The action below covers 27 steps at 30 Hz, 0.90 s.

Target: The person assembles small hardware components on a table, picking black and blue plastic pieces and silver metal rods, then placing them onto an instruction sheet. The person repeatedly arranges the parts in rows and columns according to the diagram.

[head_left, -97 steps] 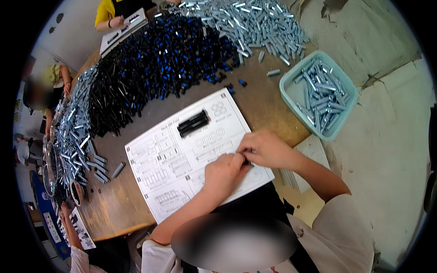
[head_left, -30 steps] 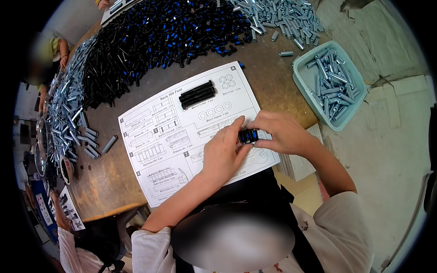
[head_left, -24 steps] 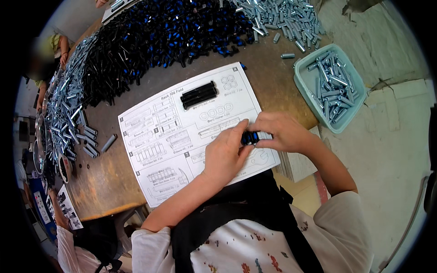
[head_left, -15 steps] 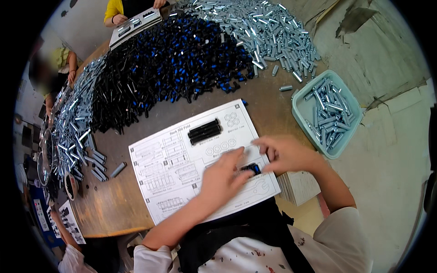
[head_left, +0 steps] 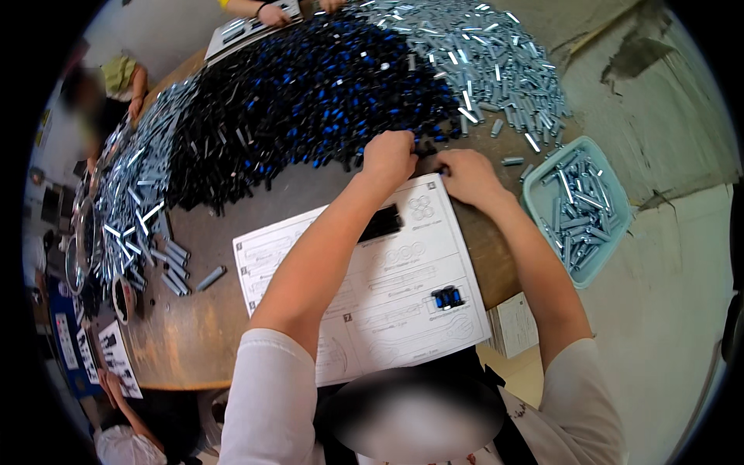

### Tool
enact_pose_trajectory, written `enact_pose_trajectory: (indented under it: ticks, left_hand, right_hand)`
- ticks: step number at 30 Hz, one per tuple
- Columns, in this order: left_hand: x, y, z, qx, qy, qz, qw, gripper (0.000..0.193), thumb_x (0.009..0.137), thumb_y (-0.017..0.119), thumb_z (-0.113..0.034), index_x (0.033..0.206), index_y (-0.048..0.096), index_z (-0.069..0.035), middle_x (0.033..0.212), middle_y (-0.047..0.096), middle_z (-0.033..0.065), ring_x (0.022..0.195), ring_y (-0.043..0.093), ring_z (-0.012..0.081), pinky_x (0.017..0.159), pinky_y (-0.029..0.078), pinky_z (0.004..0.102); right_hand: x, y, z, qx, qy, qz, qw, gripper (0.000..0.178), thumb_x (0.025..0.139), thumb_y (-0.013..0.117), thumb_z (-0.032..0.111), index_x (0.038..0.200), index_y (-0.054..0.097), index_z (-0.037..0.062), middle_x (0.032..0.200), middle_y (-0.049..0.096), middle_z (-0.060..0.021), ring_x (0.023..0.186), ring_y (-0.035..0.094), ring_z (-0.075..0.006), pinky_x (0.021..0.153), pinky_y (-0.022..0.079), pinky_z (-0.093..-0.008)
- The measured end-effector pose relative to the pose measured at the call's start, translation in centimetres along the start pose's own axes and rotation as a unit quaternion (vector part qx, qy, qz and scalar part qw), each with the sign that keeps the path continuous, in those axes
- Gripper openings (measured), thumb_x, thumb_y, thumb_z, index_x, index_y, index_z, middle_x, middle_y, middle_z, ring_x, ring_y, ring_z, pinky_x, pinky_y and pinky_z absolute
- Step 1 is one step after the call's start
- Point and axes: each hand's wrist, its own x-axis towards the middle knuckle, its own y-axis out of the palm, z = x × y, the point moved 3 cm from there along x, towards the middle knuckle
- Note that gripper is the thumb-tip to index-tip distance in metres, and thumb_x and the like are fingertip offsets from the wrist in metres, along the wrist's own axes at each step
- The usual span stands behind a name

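My left hand (head_left: pixel 390 159) is at the near edge of a heap of small black and blue bolts (head_left: pixel 325 101), its fingers curled. My right hand (head_left: pixel 469 177) hovers by the top right corner of a printed sheet of line drawings (head_left: pixel 418 256), thumb and fingers drawn together. What either hand holds, if anything, is too small or hidden to make out. On the sheet, partly behind my left forearm, lies a row of long black bolts (head_left: pixel 381 223). A small group of black and blue bolts (head_left: pixel 447 297) sits on a drawing near the sheet's right edge.
A pale green bin (head_left: pixel 531 203) of silver metal tubes stands at the right. Silver tubes are heaped at far right (head_left: pixel 504 62) and left (head_left: pixel 128 186). A small oval dish (head_left: pixel 122 298) is at left. Co-workers' hands (head_left: pixel 273 15) show across the table, with others at left.
Both hands have moved away from the sheet's lower right to the heap's near edge. The small black and blue group on the sheet is now uncovered. The view has shifted slightly.
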Motion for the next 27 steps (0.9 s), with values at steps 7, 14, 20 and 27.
enact_pose_trajectory:
  ticks: [7, 14, 20, 27]
  left_hand:
    - [-10.9, -12.5, 5.3, -0.162, -0.023, 0.058, 0.985, 0.013, 0.082, 0.072, -0.009, 0.085, 0.063, -0.001, 0.076, 0.065, 0.0039, 0.069, 0.06, 0.012, 0.064, 0.051, 0.0283]
    - [-18.3, -13.1, 8.0, -0.059, 0.059, 0.039, 0.996, 0.016, 0.077, 0.07, -0.01, 0.09, 0.064, -0.004, 0.087, 0.066, 0.0113, 0.077, 0.065, 0.0296, 0.069, 0.053, 0.0397]
    - [-19.1, -11.6, 7.5, -0.07, -0.028, -0.028, 0.997, 0.021, 0.077, 0.074, -0.012, 0.094, 0.067, -0.002, 0.089, 0.065, 0.0122, 0.076, 0.066, 0.0263, 0.07, 0.053, 0.0357]
    - [-19.3, -10.8, 8.5, -0.151, -0.035, -0.05, 0.987, 0.016, 0.078, 0.073, -0.004, 0.093, 0.07, 0.001, 0.088, 0.065, 0.0113, 0.071, 0.066, 0.0229, 0.066, 0.053, 0.0324]
  right_hand:
    - [-1.4, -2.7, 7.8, 0.456, 0.083, 0.121, 0.878, 0.022, 0.082, 0.067, -0.001, 0.103, 0.062, -0.002, 0.085, 0.064, -0.0038, 0.072, 0.06, -0.0067, 0.062, 0.049, -0.0213]
    - [-1.6, 3.0, 19.7, 0.078, -0.144, -0.053, 0.985, 0.023, 0.079, 0.074, 0.02, 0.092, 0.064, 0.0044, 0.092, 0.063, -0.0088, 0.098, 0.06, -0.0289, 0.091, 0.047, -0.0421]
    - [-2.5, 4.6, 20.3, -0.015, -0.205, -0.086, 0.975, 0.017, 0.08, 0.07, 0.015, 0.093, 0.063, 0.0065, 0.101, 0.06, -0.0079, 0.107, 0.054, -0.0283, 0.103, 0.038, -0.0472]
    - [-2.1, 4.6, 19.9, -0.007, -0.205, -0.036, 0.978, 0.013, 0.079, 0.068, 0.014, 0.089, 0.067, 0.0063, 0.089, 0.062, -0.0081, 0.094, 0.058, -0.0278, 0.099, 0.041, -0.0482]
